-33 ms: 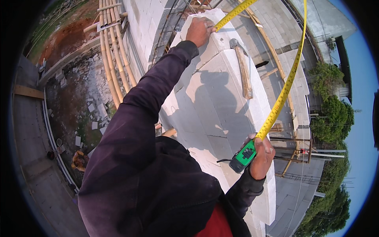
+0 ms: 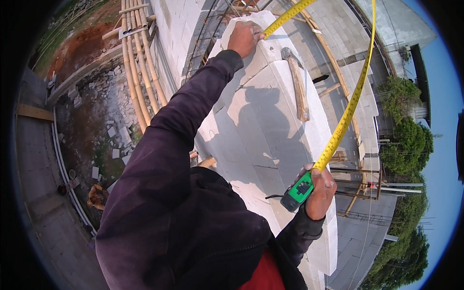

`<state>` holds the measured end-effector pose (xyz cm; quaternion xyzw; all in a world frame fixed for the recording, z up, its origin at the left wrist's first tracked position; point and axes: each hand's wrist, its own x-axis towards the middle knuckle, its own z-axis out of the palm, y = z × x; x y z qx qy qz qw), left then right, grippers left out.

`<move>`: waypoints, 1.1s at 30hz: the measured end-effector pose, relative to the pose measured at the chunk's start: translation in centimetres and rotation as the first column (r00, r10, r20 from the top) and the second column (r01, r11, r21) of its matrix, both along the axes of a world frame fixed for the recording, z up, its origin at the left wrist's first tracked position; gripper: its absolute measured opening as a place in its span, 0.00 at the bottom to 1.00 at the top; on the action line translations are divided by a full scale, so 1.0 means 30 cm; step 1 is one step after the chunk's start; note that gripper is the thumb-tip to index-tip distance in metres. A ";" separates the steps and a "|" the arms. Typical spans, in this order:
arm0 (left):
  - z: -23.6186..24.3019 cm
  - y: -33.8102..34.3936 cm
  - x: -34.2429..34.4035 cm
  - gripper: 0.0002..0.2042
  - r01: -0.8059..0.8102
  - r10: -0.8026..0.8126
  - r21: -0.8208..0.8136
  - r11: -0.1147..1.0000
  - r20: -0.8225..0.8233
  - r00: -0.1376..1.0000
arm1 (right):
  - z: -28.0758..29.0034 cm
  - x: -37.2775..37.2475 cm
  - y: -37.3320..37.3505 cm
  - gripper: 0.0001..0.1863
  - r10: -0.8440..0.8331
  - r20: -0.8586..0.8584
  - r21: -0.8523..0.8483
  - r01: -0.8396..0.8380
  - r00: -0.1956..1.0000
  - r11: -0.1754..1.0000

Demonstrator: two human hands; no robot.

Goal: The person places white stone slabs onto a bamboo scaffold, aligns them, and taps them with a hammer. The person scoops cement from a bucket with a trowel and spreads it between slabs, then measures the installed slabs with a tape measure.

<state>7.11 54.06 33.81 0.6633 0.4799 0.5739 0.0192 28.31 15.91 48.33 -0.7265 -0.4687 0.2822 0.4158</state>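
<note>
My left hand (image 2: 245,38) is closed at the far end of a white block wall's top (image 2: 251,113), its fingers pinching the yellow blade (image 2: 288,17) of a tape measure. From there the blade runs out of the picture at the top and loops back down on the right. My right hand (image 2: 321,194) grips the green and black tape measure case (image 2: 298,192) above the nearer part of the wall. Between the hands, a hammer (image 2: 297,87) with a worn wooden handle lies along the wall's right side, its metal head at the far end.
Bamboo poles (image 2: 137,72) stand left of the wall, above ground strewn with block rubble (image 2: 116,133). A person (image 2: 97,196) is low at the left. Bamboo scaffolding (image 2: 338,72) and other block walls lie to the right. My shadow falls across the wall top.
</note>
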 end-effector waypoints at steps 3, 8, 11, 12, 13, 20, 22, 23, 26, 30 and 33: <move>0.006 0.010 -0.003 0.10 0.013 -0.013 -0.008 1.000 0.004 1.000 | -0.007 -0.002 0.002 0.14 0.006 -0.024 0.020 -0.005 1.000 1.000; -0.009 0.020 0.000 0.10 -0.008 0.008 0.013 1.000 0.005 1.000 | -0.006 0.006 0.000 0.14 0.006 -0.009 0.001 -0.006 1.000 1.000; -0.005 0.017 -0.001 0.10 0.002 -0.002 0.023 1.000 0.001 1.000 | -0.008 0.009 -0.001 0.14 0.000 -0.020 0.005 0.000 1.000 1.000; -0.006 0.018 -0.002 0.10 0.006 -0.006 0.031 1.000 -0.003 1.000 | -0.006 0.007 0.000 0.14 -0.002 -0.028 0.005 0.002 1.000 1.000; -0.007 0.020 -0.003 0.10 0.006 -0.005 0.034 0.999 -0.007 1.000 | -0.005 0.005 0.000 0.14 -0.004 -0.036 0.004 0.004 0.999 1.000; -0.003 0.010 -0.006 0.11 -0.006 0.006 0.038 0.999 -0.009 1.000 | -0.012 0.005 -0.002 0.14 -0.001 -0.034 0.006 0.001 0.999 1.000; -0.001 0.010 -0.006 0.11 -0.003 0.003 0.041 0.999 -0.003 1.000 | -0.010 0.006 -0.002 0.14 0.001 -0.021 0.001 -0.001 1.000 1.000; 0.000 0.013 -0.006 0.11 0.000 0.000 0.044 0.999 -0.001 1.000 | -0.009 0.006 -0.002 0.14 0.003 -0.020 0.002 -0.002 1.000 1.000; 0.002 0.014 -0.006 0.10 0.022 -0.022 0.065 0.998 0.005 1.000 | -0.009 0.009 -0.006 0.14 -0.001 -0.011 -0.002 0.001 1.000 1.000; -0.001 0.020 -0.015 0.10 -0.001 0.002 0.044 0.999 -0.023 1.000 | -0.016 0.007 -0.004 0.14 -0.007 -0.050 -0.004 0.007 0.999 1.000; 0.005 0.024 -0.015 0.10 0.039 -0.040 0.038 0.999 0.010 0.999 | -0.013 0.001 -0.003 0.14 -0.010 -0.075 -0.003 0.010 0.997 1.000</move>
